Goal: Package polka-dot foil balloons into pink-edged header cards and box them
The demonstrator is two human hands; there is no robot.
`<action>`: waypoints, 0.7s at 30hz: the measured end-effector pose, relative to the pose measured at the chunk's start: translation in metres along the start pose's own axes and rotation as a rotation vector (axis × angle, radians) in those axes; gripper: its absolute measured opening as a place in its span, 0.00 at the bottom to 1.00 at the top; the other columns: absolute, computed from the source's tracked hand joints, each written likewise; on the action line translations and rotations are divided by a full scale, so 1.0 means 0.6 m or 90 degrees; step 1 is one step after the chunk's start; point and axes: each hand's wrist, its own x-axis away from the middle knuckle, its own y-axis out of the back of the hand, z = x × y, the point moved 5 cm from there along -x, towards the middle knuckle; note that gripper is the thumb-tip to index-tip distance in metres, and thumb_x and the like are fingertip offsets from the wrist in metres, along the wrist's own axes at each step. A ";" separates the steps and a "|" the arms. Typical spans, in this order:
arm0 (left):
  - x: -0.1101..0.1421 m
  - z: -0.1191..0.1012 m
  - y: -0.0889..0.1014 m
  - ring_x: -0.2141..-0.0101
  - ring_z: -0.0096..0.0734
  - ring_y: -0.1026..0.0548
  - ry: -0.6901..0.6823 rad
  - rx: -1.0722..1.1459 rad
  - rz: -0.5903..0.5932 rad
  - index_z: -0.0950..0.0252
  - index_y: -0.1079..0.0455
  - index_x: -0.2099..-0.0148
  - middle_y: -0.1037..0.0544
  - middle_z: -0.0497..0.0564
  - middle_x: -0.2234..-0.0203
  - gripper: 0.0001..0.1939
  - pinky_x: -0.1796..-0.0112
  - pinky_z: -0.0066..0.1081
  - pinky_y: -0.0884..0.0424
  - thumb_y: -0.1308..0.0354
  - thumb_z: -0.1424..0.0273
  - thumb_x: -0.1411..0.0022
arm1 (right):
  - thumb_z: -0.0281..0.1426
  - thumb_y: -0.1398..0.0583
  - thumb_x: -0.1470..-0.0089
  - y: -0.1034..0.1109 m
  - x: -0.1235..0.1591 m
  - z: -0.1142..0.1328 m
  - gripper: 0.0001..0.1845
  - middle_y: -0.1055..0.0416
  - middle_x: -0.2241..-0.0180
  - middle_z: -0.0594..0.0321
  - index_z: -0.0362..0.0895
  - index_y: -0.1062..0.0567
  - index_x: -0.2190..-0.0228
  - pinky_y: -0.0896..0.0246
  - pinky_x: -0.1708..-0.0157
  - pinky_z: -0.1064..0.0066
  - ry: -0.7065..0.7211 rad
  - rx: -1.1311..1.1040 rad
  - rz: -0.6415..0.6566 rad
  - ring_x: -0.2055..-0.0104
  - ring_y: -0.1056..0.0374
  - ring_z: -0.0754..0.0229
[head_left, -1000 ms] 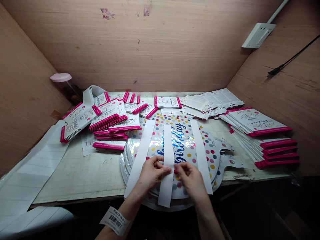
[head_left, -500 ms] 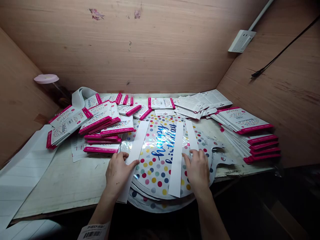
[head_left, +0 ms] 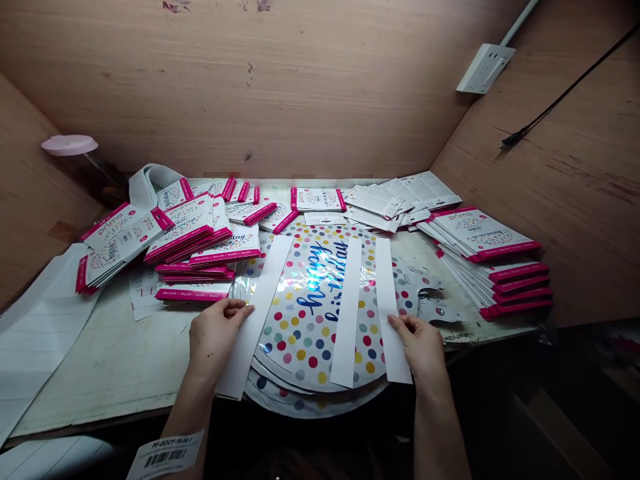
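Note:
A flat foil balloon (head_left: 310, 350) with coloured dots and blue "happy birthday" lettering lies on top of a stack of similar balloons. Three white paper strips lie lengthwise across it: a left strip (head_left: 267, 280), a middle strip (head_left: 346, 313) and a right strip (head_left: 386, 280). My left hand (head_left: 216, 340) is closed, its thumb and curled fingers at the left strip's outer edge. On the other side, my right hand (head_left: 423, 343) pinches the outer edge of the right strip between thumb and fingers. A barcode label (head_left: 166, 457) is on my left forearm.
Piles of pink-edged balloon packets (head_left: 180, 230) cover the left side, with another stack (head_left: 485, 233) at right. White printed cards (head_left: 377, 200) lie at the back. A lidded jar (head_left: 73, 145) stands in the left corner; a socket (head_left: 485, 69) is on the panel.
My right hand has moved right and toward me, and the right strip has come nearer with it. My left hand has shifted slightly left, its fingers now more tightly closed.

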 end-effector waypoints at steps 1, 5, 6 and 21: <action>-0.001 -0.001 -0.002 0.64 0.43 0.22 -0.004 -0.008 0.002 0.60 0.26 0.62 0.19 0.50 0.70 0.19 0.64 0.35 0.34 0.36 0.53 0.51 | 0.49 0.42 0.50 -0.003 0.001 0.001 0.21 0.25 0.75 0.57 0.44 0.24 0.76 0.38 0.72 0.64 -0.010 0.008 0.015 0.72 0.31 0.51; -0.007 -0.004 -0.009 0.65 0.42 0.22 -0.015 -0.033 0.024 0.61 0.26 0.60 0.19 0.49 0.70 0.23 0.65 0.34 0.34 0.32 0.54 0.56 | 0.47 0.44 0.47 -0.005 0.014 0.030 0.22 0.25 0.66 0.50 0.42 0.24 0.65 0.38 0.63 0.57 0.010 0.177 -0.023 0.63 0.33 0.45; -0.009 -0.003 -0.010 0.65 0.42 0.22 -0.017 -0.026 0.032 0.61 0.25 0.62 0.19 0.49 0.71 0.20 0.65 0.33 0.34 0.33 0.55 0.55 | 0.48 0.44 0.47 -0.001 0.019 0.041 0.24 0.27 0.62 0.46 0.40 0.25 0.60 0.39 0.60 0.55 0.041 0.235 -0.074 0.59 0.34 0.41; 0.008 -0.002 -0.025 0.67 0.40 0.22 -0.084 0.177 0.095 0.64 0.25 0.61 0.19 0.55 0.69 0.18 0.65 0.34 0.29 0.43 0.55 0.45 | 0.38 0.42 0.42 -0.243 0.177 0.216 0.13 0.28 0.60 0.50 0.41 0.26 0.63 0.36 0.60 0.61 0.230 0.098 0.296 0.59 0.31 0.48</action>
